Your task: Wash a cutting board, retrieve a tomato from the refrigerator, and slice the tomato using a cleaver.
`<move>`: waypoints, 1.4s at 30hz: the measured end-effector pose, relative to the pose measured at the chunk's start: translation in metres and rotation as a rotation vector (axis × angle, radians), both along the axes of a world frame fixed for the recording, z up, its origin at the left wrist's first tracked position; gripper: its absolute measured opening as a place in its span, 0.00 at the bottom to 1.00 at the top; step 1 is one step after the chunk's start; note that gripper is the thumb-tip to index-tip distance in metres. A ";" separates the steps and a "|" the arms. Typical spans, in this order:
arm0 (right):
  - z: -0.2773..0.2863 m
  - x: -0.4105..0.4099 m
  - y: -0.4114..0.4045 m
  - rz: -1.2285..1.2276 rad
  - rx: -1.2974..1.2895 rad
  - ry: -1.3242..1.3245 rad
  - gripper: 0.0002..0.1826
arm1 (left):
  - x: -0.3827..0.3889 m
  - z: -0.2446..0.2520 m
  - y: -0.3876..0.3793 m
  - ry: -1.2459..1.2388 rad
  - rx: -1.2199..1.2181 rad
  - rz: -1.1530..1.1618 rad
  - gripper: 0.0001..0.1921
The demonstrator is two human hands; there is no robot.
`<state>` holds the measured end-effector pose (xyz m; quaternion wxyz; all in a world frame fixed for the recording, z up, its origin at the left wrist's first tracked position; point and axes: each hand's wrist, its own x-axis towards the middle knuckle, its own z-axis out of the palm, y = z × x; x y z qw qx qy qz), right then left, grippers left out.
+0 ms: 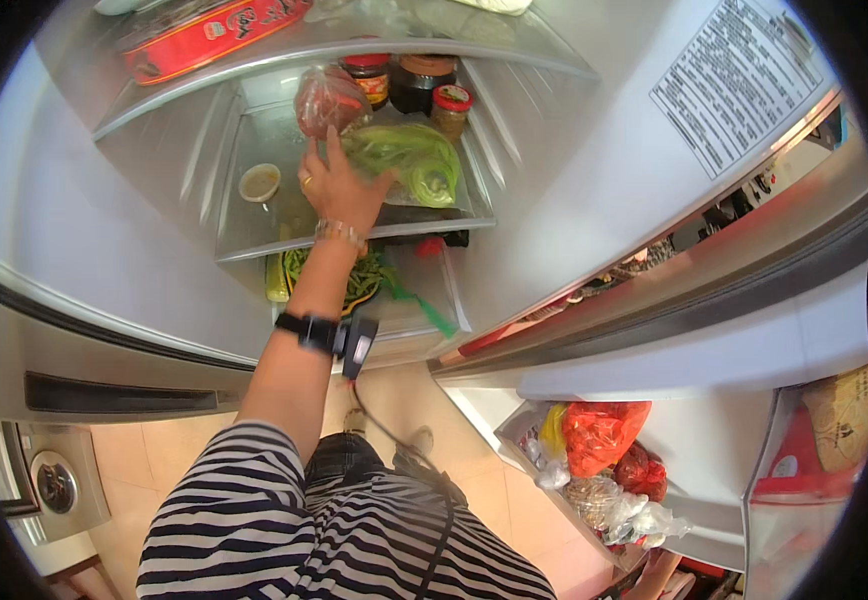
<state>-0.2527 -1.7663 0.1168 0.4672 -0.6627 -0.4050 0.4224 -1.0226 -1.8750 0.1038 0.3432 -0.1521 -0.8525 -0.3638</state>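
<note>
My left hand (347, 184) reaches over the middle glass shelf (276, 232) of an open refrigerator, palm down with fingers apart. Its fingertips meet the lower edge of a clear plastic bag (329, 101) with something reddish inside. A plastic bag of green vegetables (411, 154) lies under and beside the thumb. Left of the hand sits a small round tub (260, 182). My right hand (660, 571) is partly seen at the lower right, beside the door's lower bin; its fingers are hidden, so its grip cannot be made out.
Behind the bags stand a red-lidded jar (368, 75), a dark jar (422, 82) and a smaller jar (451, 109). Green beans (362, 281) lie below. The open door's bin (520, 420) holds several bags, including a red one (602, 435). A cable (381, 424) hangs from my left wrist device.
</note>
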 end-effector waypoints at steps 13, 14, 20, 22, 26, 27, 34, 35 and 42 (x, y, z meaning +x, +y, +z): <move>-0.013 0.028 -0.042 -0.169 -0.009 0.070 0.26 | 0.059 -0.191 0.085 -1.734 0.798 -0.540 0.30; -0.014 0.027 -0.037 -0.159 -0.005 0.091 0.26 | 0.036 -0.196 0.086 -1.756 1.101 -0.555 0.30; -0.028 0.042 -0.028 -0.131 -0.042 0.254 0.27 | -0.084 -0.231 0.096 -1.314 1.809 -1.141 0.22; -0.040 0.048 -0.042 -0.206 -0.077 0.299 0.27 | -0.096 -0.236 0.100 -1.413 1.676 -1.005 0.21; -0.053 -0.023 -0.060 -0.495 0.150 0.233 0.33 | -0.100 -0.220 0.081 -1.607 1.357 -0.733 0.19; -0.054 -0.030 -0.060 -0.509 0.141 0.224 0.33 | -0.090 -0.219 0.079 -1.645 1.318 -0.708 0.19; -0.048 -0.055 -0.056 -0.524 0.214 0.144 0.27 | -0.075 -0.207 0.064 -1.487 1.006 -0.719 0.21; -0.048 -0.048 -0.057 -0.467 0.245 0.098 0.27 | -0.078 -0.206 0.073 -1.404 0.942 -0.554 0.25; -0.059 -0.008 -0.059 -0.470 0.175 0.072 0.27 | -0.072 -0.214 0.064 -0.815 -0.732 -0.673 0.38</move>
